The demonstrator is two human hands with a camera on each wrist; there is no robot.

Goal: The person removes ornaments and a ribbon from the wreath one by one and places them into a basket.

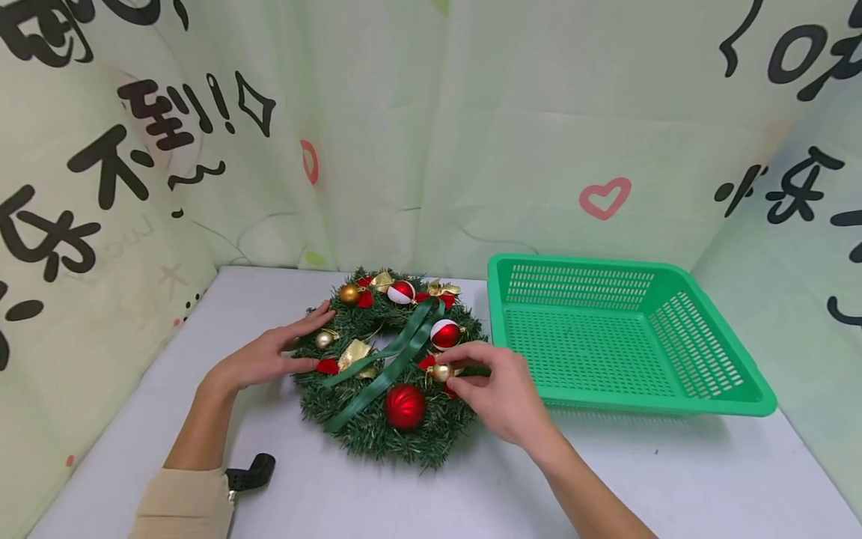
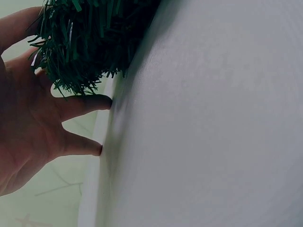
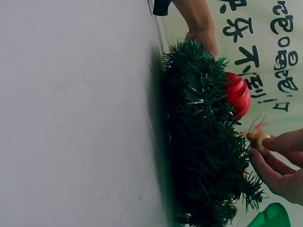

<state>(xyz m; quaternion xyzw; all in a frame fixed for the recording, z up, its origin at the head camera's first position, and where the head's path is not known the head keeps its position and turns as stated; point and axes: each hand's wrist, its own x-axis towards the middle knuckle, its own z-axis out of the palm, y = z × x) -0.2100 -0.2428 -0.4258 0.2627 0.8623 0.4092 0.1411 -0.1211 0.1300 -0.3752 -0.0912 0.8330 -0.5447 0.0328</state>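
Gold and glossy, one small round bauble sat pinched between the thumb and fingers of the right hand, over the front right part of the round, green, bristly wreath. The wreath spread leftward from that hand — a ring with no long axis of its own, though a dark green satin ribbon slanted across it from back right to front left. A large, ribbed red ball lay just left of the bauble and closer to the person. In the right wrist view a thin loop stood out by the bauble's cap; whether it was fastened to the greenery could not be told. The left hand, its fingers spread, touched the opposite, left side of the wreath — so the right hand was the nearer one to the bauble, with the green plastic basket farther right on the white table.
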